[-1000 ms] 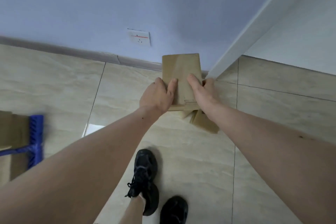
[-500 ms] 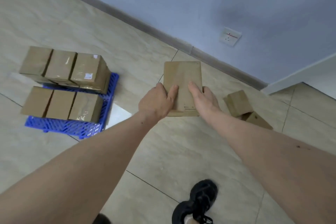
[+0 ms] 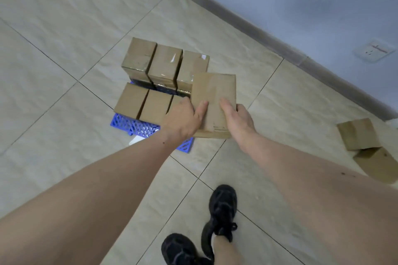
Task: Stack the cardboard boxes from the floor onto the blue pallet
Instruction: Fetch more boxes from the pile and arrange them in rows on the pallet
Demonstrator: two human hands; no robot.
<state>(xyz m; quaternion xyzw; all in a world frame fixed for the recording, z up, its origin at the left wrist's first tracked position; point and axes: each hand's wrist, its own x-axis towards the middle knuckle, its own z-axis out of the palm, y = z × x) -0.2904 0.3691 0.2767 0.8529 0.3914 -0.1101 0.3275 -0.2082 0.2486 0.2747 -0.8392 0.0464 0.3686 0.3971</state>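
I hold a brown cardboard box (image 3: 212,101) in the air between both hands, above the right end of the blue pallet (image 3: 137,127). My left hand (image 3: 183,121) grips its left side with the thumb on top. My right hand (image 3: 238,120) grips its right side the same way. On the pallet stand two rows of boxes: a taller back row (image 3: 163,64) and a lower front row (image 3: 142,101). Two more boxes (image 3: 358,133) lie on the floor at the far right, by the wall.
Beige floor tiles surround the pallet. A grey skirting board (image 3: 258,26) and a blue-grey wall with a white socket (image 3: 373,49) run along the upper right. My black shoes (image 3: 221,211) stand on the tiles below the box.
The view has swung left: the pallet now sits under the held box, and the floor boxes have slid to the right edge. Both hands keep the same grip.
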